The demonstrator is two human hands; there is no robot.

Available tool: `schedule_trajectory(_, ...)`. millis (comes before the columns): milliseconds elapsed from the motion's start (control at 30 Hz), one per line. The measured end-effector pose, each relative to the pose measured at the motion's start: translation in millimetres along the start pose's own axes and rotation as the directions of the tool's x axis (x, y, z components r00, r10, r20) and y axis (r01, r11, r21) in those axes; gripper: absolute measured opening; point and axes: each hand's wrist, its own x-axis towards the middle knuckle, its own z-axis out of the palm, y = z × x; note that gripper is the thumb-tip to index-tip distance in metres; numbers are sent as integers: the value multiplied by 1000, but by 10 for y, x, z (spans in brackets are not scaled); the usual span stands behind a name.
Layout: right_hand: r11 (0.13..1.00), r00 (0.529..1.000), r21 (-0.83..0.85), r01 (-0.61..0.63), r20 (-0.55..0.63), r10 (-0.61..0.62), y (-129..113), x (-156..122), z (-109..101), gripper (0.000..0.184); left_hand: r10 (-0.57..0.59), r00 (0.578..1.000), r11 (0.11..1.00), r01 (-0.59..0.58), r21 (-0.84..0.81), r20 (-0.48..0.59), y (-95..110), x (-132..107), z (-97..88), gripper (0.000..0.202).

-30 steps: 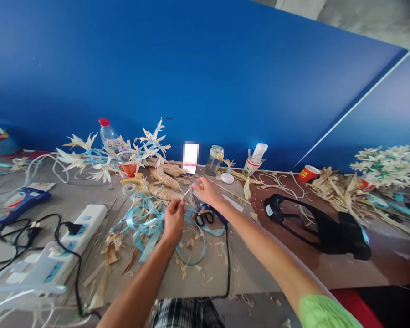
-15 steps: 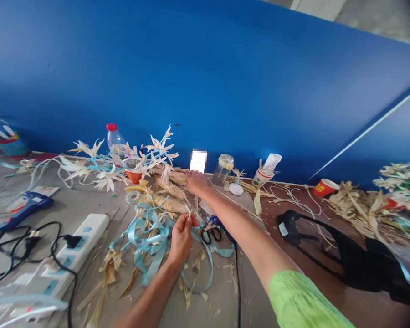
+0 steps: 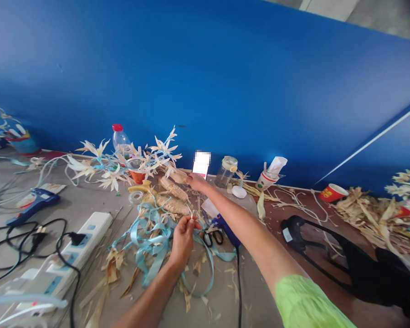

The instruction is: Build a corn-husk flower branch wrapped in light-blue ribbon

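My left hand (image 3: 182, 234) is closed in a pinch over the blue ribbon (image 3: 157, 243), with a thin pale strip of corn husk (image 3: 192, 216) sticking up from its fingertips. My right hand (image 3: 197, 182) reaches far forward, its fingers closed at the end of a dry corn husk (image 3: 178, 176) in front of the phone (image 3: 201, 165). Just left of both hands lie corn cobs (image 3: 173, 206). Black-handled scissors (image 3: 213, 238) and a blue glue gun (image 3: 228, 230) rest below my right forearm, which partly covers the gun.
Husk flowers (image 3: 111, 176) and a red-capped bottle (image 3: 120, 139) stand back left. A glass jar (image 3: 226, 172), a paper cup (image 3: 267, 180) and a red cup (image 3: 332, 193) line the wall. At left are a power strip (image 3: 89, 237) and another glue gun (image 3: 36, 205); black straps (image 3: 351, 262) lie right.
My right hand has drawn back slightly from the phone, and its fingers now close on a husk. My left hand keeps its pinch. The whole view has shifted a little.
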Motion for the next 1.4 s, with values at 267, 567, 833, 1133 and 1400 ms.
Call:
schedule_trajectory(267, 856, 999, 515, -41, 50, 17, 233, -491, -242, 41, 0, 1000, 1000, 0, 14, -7, 32, 9, 2, 34)
schedule_trajectory(567, 723, 998, 689, -46, -6, 69, 412, -769, -387, 36, 36, 999, 999, -36, -13, -5, -64, 25, -6, 28)
schedule_trajectory(833, 930, 999, 367, 8, -38, 6, 272, -696, -50, 34, 41, 999, 998, -41, -51, 0, -87, 55, -13, 32)
schedule_trajectory(1133, 888, 997, 460, -9, -65, 44, 108, -854, 83, 16, 59, 997, 994, -63, -91, -42, -113, 80, -15, 32)
schedule_trajectory(1400, 781, 971, 616, -105, -105, 214, 206, -1048, 38, 28, 56, 996, 991, -63, -121, -64, -77, 78, -1, 35)
